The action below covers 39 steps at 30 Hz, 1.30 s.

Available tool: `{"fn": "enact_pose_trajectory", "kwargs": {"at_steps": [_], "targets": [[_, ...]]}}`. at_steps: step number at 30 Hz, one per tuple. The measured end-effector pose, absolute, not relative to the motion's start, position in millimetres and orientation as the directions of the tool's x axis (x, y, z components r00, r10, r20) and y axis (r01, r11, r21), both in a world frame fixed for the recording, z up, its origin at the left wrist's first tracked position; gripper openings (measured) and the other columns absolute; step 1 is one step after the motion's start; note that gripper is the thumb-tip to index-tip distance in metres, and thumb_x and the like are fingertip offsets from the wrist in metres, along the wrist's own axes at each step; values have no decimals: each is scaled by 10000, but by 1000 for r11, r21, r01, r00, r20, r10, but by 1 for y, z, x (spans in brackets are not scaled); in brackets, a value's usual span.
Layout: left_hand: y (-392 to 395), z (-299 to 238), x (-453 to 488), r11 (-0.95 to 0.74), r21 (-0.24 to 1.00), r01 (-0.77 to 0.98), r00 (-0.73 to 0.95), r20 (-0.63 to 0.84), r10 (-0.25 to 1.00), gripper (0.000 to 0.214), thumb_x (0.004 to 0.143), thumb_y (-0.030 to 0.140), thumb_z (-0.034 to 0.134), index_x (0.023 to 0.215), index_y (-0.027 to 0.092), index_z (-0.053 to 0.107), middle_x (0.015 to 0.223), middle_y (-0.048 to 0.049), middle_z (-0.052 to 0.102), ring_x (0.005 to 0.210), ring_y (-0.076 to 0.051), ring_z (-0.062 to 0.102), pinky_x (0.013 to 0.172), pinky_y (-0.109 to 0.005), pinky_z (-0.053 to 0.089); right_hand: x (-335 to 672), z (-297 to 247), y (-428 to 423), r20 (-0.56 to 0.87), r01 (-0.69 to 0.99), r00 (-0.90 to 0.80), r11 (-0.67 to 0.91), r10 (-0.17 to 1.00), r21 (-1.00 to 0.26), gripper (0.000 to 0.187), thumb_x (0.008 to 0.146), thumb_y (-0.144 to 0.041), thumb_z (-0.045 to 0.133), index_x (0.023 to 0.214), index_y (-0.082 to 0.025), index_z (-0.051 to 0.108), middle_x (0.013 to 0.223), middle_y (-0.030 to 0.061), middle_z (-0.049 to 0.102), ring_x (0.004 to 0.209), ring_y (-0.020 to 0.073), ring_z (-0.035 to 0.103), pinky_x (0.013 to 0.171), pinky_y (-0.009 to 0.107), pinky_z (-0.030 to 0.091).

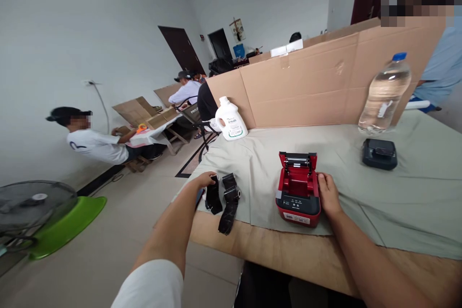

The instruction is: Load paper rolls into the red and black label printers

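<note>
My left hand is closed on the upper end of a black ribbon strip at the table's left edge. Beside it lies another length of black ribbon, its lower end hanging toward the table's front edge, with a small roll core showing at its side. A red and black label printer stands in front of me with its lid raised, its red inner bay exposed. Against the printer's right side rests my right hand, fingers stretched out along the casing.
A white detergent jug and a large water bottle stand toward the back. Near the bottle sits a dark box-shaped device. A cardboard partition borders the table's far side. People work at the left; a fan stands on the floor.
</note>
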<state>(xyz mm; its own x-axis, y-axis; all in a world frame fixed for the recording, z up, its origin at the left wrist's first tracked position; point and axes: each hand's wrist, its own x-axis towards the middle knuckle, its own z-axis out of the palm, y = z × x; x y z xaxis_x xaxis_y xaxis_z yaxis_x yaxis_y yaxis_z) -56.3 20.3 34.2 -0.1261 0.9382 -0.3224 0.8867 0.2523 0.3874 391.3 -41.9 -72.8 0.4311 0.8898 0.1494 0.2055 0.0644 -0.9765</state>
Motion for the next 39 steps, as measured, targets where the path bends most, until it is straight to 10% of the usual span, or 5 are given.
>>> {"fn": "enact_pose_trajectory", "kwargs": {"at_steps": [8,19,22,29,39], "targets": [[26,12,-5,167,333,928,-136,-115,984,444,610,144,653,1050,182,617,1228,-142,589,1282,-375,376,1017,-471,302,391,-67,-44,133,210,415,47,900,-977,542,821,-635,362,1006,-169,567,1074,171,645,1003,286,571,908,413,412],[11,64,67,-59,641,766,173,-118,978,446,696,187,627,1141,189,597,1053,-71,666,997,-245,605,877,-350,468,389,-71,-40,161,173,460,90,873,-981,586,780,-719,384,948,-200,598,1000,125,681,944,276,603,870,438,452],[-15,104,98,-40,908,418,487,-187,853,512,640,288,738,1128,179,627,1024,-93,671,929,-268,625,807,-383,492,389,-72,-39,152,166,463,83,873,-983,594,779,-728,378,950,-203,597,994,116,685,942,267,604,863,426,456],[-43,124,178,-60,943,327,858,-269,438,439,554,257,833,970,199,706,944,-105,705,825,-261,653,720,-377,507,388,-70,-40,143,158,449,79,882,-984,564,792,-708,367,935,-207,586,986,114,680,932,269,607,859,420,456],[-17,60,234,-639,406,653,747,-208,631,439,668,97,639,1096,196,628,1065,-56,681,956,-218,616,865,-309,466,389,-72,-38,146,152,466,84,872,-985,568,786,-706,375,928,-201,593,956,113,689,905,267,615,827,406,468]]}}
